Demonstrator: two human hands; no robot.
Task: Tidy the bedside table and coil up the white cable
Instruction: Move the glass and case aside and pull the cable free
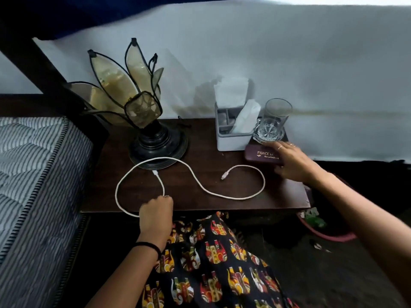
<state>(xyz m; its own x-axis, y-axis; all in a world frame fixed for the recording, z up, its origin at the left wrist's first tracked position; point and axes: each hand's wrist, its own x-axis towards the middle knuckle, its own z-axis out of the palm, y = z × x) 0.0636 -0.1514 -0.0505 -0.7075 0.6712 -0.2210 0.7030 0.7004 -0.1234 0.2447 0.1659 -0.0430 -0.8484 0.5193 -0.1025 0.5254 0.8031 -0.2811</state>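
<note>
Head view looks down on a dark wooden bedside surface with both hands at work on it. At the near edge the left hand is curled into a fist, its grip clamped on the white cable. From that grip the cable runs two ways: one strand climbs straight up away from the fist to a small plug end lying just in front of the lamp base, and the other swings out to the left, off the front edge, then arcs over the lamp base rim and snakes away to the right. Well to the right of the left grip it dips, rounds a wide bend, and ends in a second connector lying loose on the wood.

Beyond the left grip stands a petal-shaded lamp on a black round base. The right hand lies with fingers spread and fairly straight, its grip apart, resting on a maroon case with gold lettering. Just past those fingers sits a clear glass on a glass coaster, touching a grey tissue organiser on its left. Left of the left grip a striped mattress butts against the surface. Patterned fabric covers the person's lap below both hands.
</note>
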